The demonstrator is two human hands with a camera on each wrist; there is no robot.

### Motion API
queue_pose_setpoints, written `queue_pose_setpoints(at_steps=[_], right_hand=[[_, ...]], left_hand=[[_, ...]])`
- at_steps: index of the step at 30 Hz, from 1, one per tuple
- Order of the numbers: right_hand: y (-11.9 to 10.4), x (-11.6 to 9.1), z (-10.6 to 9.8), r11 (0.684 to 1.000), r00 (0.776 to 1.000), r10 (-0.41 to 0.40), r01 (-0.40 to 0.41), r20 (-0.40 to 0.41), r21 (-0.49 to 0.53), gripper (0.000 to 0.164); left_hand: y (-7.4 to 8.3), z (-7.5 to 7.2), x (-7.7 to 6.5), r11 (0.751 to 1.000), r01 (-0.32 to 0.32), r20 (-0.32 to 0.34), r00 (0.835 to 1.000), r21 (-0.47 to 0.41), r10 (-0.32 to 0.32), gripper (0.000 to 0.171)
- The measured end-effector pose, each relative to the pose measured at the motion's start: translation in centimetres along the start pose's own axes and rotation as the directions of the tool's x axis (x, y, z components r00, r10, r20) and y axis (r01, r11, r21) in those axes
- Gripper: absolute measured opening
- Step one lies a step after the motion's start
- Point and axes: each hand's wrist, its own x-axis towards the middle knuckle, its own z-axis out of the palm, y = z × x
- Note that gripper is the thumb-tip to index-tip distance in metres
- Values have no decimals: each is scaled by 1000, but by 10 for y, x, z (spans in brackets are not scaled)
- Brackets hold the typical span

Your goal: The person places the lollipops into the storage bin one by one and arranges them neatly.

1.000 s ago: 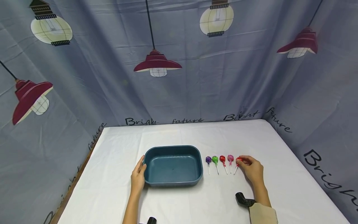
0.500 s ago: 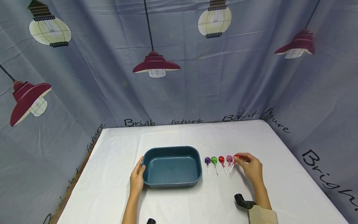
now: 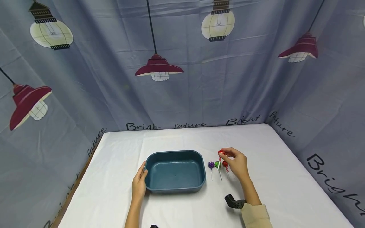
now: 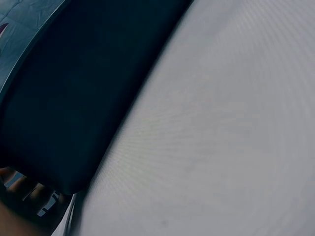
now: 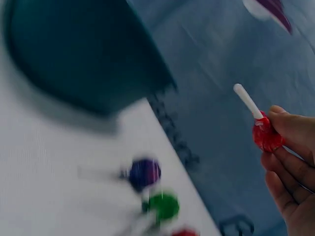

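Observation:
Between thumb and fingertips my right hand (image 3: 238, 163) pinches a red lollipop (image 5: 268, 136) by its wrapped head, with its white stick free. It is raised off the table, over the row of lollipops. In that row lie a purple lollipop (image 3: 211, 165), a green lollipop (image 3: 217, 164) and another red lollipop (image 3: 225, 164); the pink one is hidden behind my right hand. A dark teal plastic tub (image 3: 175, 174) stands left of them with nothing inside. My left hand (image 3: 138, 185) holds its left side, thumb at the rim and fingers along the outer wall.
White cloth covers the table (image 3: 176, 209). A grey-blue curtain (image 3: 182, 95) printed with lamps hangs behind and at both sides. Black devices are worn at the wrists, the right wrist device (image 3: 234, 201) showing most.
My right hand has lifted the red lollipop from the right end of the row and carried it left towards the tub. My left hand stays on the tub.

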Motion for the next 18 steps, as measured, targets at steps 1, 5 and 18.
queue_pose_setpoints(at_steps=[1, 5, 18], right_hand=[[-18, 2, 1, 1000, 1000, -2, 2, 21, 25, 30], [-74, 10, 8, 994, 996, 17, -27, 88, 107, 29], [-124, 7, 86, 977, 969, -82, 33, 235, 209, 23]], left_hand=[[1, 0, 0, 1000, -5, 2, 1000, 2, 5, 41], [3, 0, 1, 1000, -10, 13, 1000, 7, 10, 41], [0, -1, -3, 999, -26, 25, 999, 28, 25, 42]])
